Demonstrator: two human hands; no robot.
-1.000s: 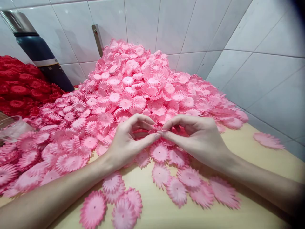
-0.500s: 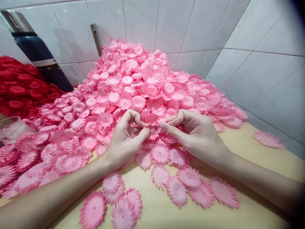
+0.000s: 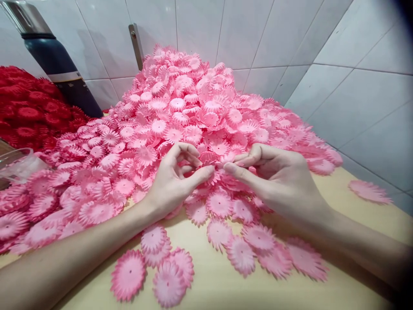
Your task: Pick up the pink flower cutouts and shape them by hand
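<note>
My left hand (image 3: 180, 178) is at the front of a tall heap of pink scalloped petal discs (image 3: 183, 103), its thumb and fingers closed on the edge of a pink petal piece (image 3: 219, 165). From the other side, my right hand (image 3: 271, 172) pinches between thumb and bent forefinger, its tips close to my left thumb. The piece between the hands blends with the heap behind, so its outline is hard to make out. Several loose pink discs (image 3: 258, 237) lie on the pale yellow table (image 3: 206, 288) below my hands.
A heap of red petal discs (image 3: 29, 107) stands at the left, beside a dark blue bottle (image 3: 64, 73) with a metal cap. A clear plastic container (image 3: 19, 165) is at the left edge. White wall tiles (image 3: 200, 26) rise behind, and one pink disc (image 3: 369, 191) lies far right.
The view has shifted slightly. My left thumb is stretched further to the right and its fingertips are more lifted; my right hand still pinches near it.
</note>
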